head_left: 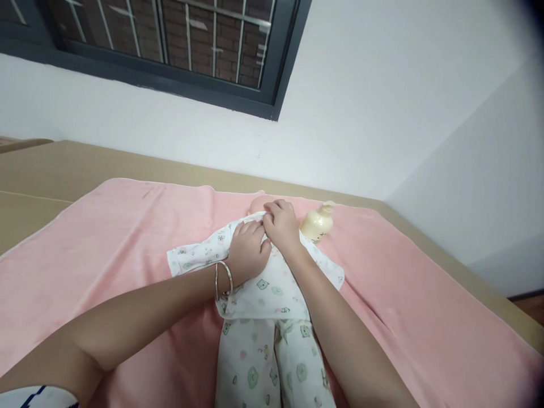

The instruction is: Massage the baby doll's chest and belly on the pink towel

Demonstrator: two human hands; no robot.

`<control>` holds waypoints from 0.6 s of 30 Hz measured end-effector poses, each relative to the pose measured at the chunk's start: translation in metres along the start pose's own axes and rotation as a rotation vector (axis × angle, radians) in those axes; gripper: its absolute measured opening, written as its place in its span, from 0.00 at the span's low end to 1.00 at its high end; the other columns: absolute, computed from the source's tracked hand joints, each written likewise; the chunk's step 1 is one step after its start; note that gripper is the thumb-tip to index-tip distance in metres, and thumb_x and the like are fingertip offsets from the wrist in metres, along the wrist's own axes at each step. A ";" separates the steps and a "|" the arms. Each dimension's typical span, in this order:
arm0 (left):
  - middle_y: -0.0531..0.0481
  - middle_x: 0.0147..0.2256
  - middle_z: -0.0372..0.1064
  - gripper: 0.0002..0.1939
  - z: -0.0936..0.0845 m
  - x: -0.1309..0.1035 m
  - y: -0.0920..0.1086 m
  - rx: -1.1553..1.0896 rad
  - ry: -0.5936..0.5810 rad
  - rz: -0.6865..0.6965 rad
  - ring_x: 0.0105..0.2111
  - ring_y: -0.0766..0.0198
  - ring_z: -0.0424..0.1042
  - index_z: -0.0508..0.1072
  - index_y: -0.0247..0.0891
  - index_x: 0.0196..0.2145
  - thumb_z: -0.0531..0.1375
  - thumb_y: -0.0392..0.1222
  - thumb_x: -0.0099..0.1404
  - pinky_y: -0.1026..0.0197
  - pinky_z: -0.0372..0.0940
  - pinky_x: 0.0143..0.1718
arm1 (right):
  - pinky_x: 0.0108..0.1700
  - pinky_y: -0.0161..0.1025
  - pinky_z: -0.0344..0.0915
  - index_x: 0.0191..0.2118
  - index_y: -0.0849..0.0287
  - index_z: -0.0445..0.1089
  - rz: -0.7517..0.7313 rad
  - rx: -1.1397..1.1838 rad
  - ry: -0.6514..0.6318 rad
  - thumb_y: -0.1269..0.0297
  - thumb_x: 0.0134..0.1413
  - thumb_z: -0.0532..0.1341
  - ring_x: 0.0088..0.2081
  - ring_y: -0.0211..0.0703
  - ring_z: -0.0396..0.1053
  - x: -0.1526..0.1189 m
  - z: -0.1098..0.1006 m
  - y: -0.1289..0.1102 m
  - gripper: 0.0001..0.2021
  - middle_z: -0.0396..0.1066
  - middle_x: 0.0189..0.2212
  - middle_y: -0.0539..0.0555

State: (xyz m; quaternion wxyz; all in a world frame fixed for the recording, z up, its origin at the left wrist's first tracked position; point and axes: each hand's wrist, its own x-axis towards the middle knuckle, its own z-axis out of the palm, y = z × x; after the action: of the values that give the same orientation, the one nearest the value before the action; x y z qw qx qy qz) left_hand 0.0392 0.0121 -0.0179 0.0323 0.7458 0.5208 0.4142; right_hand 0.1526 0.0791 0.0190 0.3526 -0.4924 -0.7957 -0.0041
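A baby-sized figure lies on its back in a white pajama top (272,289) with green and pink prints and matching pajama pants (250,362). My hands hide most of its head (257,204), so I cannot tell whether it is a doll. Wearing a bangle, my left hand (249,252) presses on the upper chest, its bent fingers closed on the fabric near the neckline. My right hand (284,226) touches it from the right, fingers curled at the collar. Both sleeves spread outward. Just right of my right hand stands a pale yellow pump bottle (317,222).
A pink blanket (127,238) with some creases lies under the figure, over a tan surface (42,170). Behind rises a white wall (361,102) with a dark-framed, barred window (272,56). Another wall meets it at the right.
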 end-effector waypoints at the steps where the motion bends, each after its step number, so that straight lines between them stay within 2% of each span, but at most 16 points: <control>1: 0.42 0.43 0.72 0.12 0.000 0.000 0.000 -0.003 0.000 0.005 0.48 0.48 0.69 0.71 0.38 0.42 0.52 0.35 0.63 0.42 0.59 0.58 | 0.55 0.49 0.64 0.47 0.59 0.76 0.009 -0.006 0.002 0.72 0.58 0.53 0.52 0.56 0.63 -0.001 0.000 0.000 0.17 0.70 0.45 0.60; 6: 0.42 0.46 0.73 0.14 0.001 -0.001 0.000 -0.005 0.023 0.013 0.50 0.49 0.69 0.71 0.37 0.45 0.52 0.35 0.63 0.43 0.57 0.60 | 0.54 0.49 0.64 0.47 0.61 0.75 0.027 -0.001 0.006 0.72 0.57 0.52 0.51 0.56 0.63 -0.004 -0.001 0.000 0.17 0.71 0.45 0.60; 14: 0.40 0.47 0.73 0.14 0.003 0.000 -0.002 -0.016 0.005 0.016 0.51 0.48 0.69 0.71 0.36 0.46 0.52 0.35 0.63 0.43 0.59 0.58 | 0.52 0.45 0.64 0.46 0.61 0.75 0.057 -0.074 0.010 0.72 0.58 0.53 0.49 0.54 0.65 -0.008 -0.008 -0.004 0.16 0.72 0.45 0.60; 18: 0.40 0.48 0.73 0.17 0.002 0.000 -0.001 -0.020 0.007 0.010 0.52 0.48 0.69 0.71 0.36 0.48 0.52 0.36 0.64 0.43 0.59 0.59 | 0.49 0.43 0.63 0.38 0.61 0.75 0.078 -0.149 -0.043 0.71 0.60 0.53 0.45 0.51 0.67 -0.008 -0.006 -0.001 0.12 0.73 0.38 0.59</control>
State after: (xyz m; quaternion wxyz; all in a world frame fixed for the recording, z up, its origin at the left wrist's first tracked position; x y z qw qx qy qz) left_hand 0.0398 0.0137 -0.0202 0.0359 0.7465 0.5130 0.4223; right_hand 0.1569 0.0705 0.0194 0.2979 -0.5479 -0.7807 -0.0389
